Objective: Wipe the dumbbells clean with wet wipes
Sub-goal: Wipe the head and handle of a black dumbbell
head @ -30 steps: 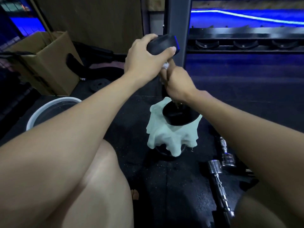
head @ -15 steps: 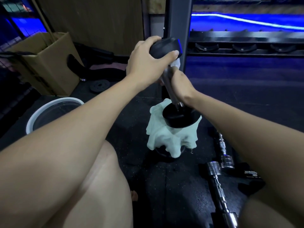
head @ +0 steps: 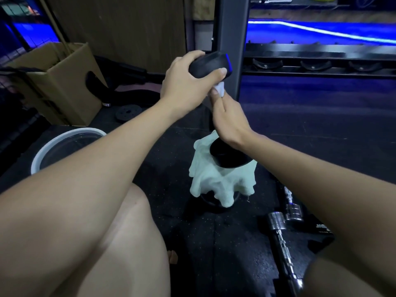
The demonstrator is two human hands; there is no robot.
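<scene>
Left hand [head: 184, 82] grips the upper black rubber head of a black dumbbell [head: 209, 65] stood on end, fingers over the top and thumb curled across its near face. Right hand [head: 230, 121] is wrapped around the handle just below that head, fingers curled closed and hiding the shaft; a small crumpled white wet wipe [head: 219, 90] shows at the fingertips, pinched against the handle directly beneath the upper head. The lower black head of the same dumbbell rests, slightly tilted, on a pale green cloth [head: 220, 181] draped over a dark round object on the black speckled rubber floor [head: 214, 243]. To the right of the cloth, partly behind the right forearm, lie chrome dumbbell bars with knurled shafts [head: 278, 228]. At left, a white-rimmed round basin [head: 64, 136] stands on the floor near an open brown cardboard box [head: 55, 82]. A grey steel upright [head: 230, 24] rises behind the hands, joined to a dark horizontal rack with cradles [head: 310, 63]. A bare knee [head: 128, 232] fills the lower foreground.
</scene>
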